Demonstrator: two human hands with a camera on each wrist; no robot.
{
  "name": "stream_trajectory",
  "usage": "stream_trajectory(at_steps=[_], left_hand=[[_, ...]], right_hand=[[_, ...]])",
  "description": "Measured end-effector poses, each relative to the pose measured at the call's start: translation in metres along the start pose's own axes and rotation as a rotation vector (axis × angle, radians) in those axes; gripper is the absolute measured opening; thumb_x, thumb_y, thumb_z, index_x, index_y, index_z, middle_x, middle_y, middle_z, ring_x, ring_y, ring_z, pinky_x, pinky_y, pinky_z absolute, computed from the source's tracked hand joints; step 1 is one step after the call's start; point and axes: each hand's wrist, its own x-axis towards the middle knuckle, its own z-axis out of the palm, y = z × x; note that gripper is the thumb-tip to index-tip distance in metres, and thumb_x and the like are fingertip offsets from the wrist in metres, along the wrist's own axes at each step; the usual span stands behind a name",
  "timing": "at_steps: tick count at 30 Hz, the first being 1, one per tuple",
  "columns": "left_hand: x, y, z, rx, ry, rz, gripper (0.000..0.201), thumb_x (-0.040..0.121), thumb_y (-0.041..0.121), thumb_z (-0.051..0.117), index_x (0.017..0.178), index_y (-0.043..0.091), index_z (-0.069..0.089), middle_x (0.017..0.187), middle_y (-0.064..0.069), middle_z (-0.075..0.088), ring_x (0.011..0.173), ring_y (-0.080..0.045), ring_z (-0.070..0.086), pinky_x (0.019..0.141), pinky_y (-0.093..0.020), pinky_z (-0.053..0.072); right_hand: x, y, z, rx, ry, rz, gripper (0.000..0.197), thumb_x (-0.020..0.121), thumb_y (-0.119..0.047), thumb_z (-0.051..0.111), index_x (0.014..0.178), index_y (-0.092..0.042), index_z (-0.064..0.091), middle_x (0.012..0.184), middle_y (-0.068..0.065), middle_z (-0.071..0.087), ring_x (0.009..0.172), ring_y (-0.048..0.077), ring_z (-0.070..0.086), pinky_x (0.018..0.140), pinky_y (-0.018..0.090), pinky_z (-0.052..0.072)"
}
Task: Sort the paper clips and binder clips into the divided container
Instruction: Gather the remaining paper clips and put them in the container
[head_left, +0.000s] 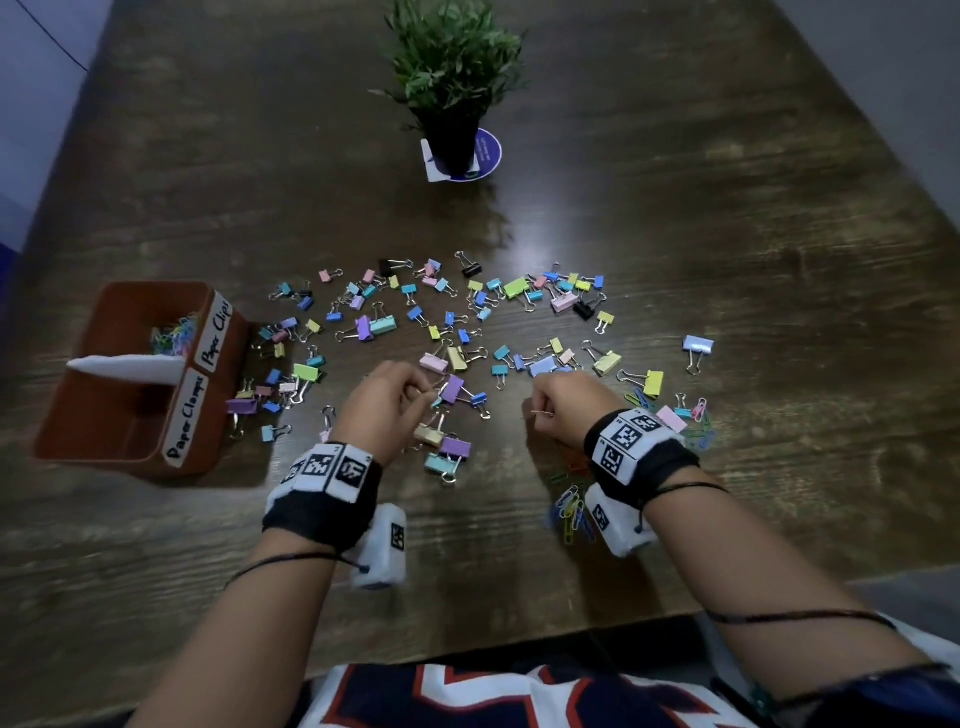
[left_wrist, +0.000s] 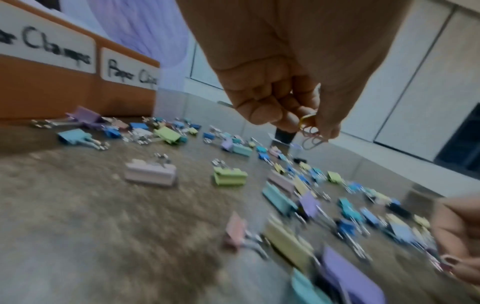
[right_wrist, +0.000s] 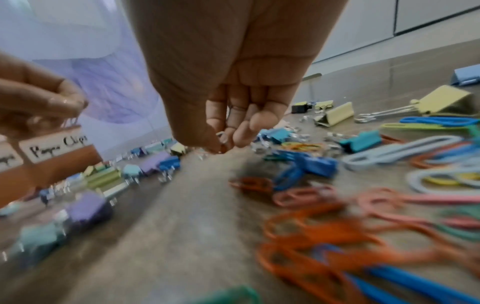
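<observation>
My left hand (head_left: 422, 397) hovers over the middle of the scattered clips, fingers curled round a small bunch of paper clips (left_wrist: 310, 133), pinched against the thumb. My right hand (head_left: 537, 410) is just to its right, low over the table, fingers and thumb pinching one thin paper clip (right_wrist: 221, 137). Pastel binder clips (head_left: 452, 387) lie spread across the wooden table. The brown divided container (head_left: 88, 415) stands at the left. Its far part, labelled "Paper Clips", holds coloured paper clips (head_left: 174, 332). The near part, labelled "Paper Clamps", looks bare.
Loose paper clips lie by my right wrist (head_left: 571, 512) and further right (head_left: 696, 415). A potted plant (head_left: 452, 78) stands at the back centre. Binder clips (head_left: 260, 400) crowd against the container's right wall. The table's front edge (head_left: 467, 649) is near my body.
</observation>
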Motion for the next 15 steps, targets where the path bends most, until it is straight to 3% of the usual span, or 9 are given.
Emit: stream_trajectory(at_steps=[2,6,10,13,15], left_hand=[[0.0,-0.014,-0.024,-0.022,0.068,-0.033,0.011,0.09,0.024,0.064,0.083,0.025,0.056,0.084,0.009,0.051,0.072,-0.006,0.05,0.065,-0.025,0.04],[0.004,-0.051,-0.084,0.003,0.267,-0.113,0.009,0.09,0.025,0.063,0.085,0.02,0.058,0.087,-0.002,0.058,0.077,-0.017,0.056,0.072,-0.034,0.047],[0.002,-0.096,-0.151,0.103,0.5,-0.334,0.008,0.089,0.026,0.063,0.089,0.018,0.064,0.092,-0.004,0.062,0.081,-0.017,0.053,0.073,-0.03,0.039],[0.007,-0.119,-0.187,0.156,0.5,-0.426,0.009,0.088,0.026,0.063,0.089,0.018,0.065,0.087,-0.002,0.064,0.082,-0.024,0.057,0.071,-0.032,0.04],[0.021,-0.13,-0.203,0.212,0.422,-0.446,0.009,0.089,0.027,0.063,0.085,0.019,0.064,0.083,0.0,0.062,0.081,-0.024,0.056,0.07,-0.031,0.041]], right_hand=[[0.004,-0.015,-0.005,0.132,0.091,-0.003,0.004,0.084,-0.017,0.061,0.083,-0.017,0.058,0.083,0.001,0.064,0.076,0.018,0.058,0.062,0.026,0.043],[0.019,-0.06,-0.018,0.397,0.275,-0.063,0.011,0.079,-0.007,0.061,0.077,-0.017,0.055,0.075,0.0,0.062,0.064,0.014,0.055,0.065,0.029,0.047],[0.033,-0.104,-0.019,0.355,0.333,-0.136,0.011,0.08,-0.007,0.062,0.078,-0.015,0.054,0.074,-0.001,0.059,0.067,0.016,0.057,0.066,0.034,0.051],[0.037,-0.13,-0.012,0.366,0.367,-0.146,0.013,0.079,-0.005,0.063,0.077,-0.014,0.055,0.079,0.003,0.061,0.071,0.018,0.059,0.068,0.032,0.05],[0.042,-0.147,-0.009,0.351,0.371,-0.159,0.01,0.08,-0.004,0.061,0.079,-0.012,0.056,0.08,0.005,0.062,0.073,0.02,0.059,0.068,0.031,0.049]])
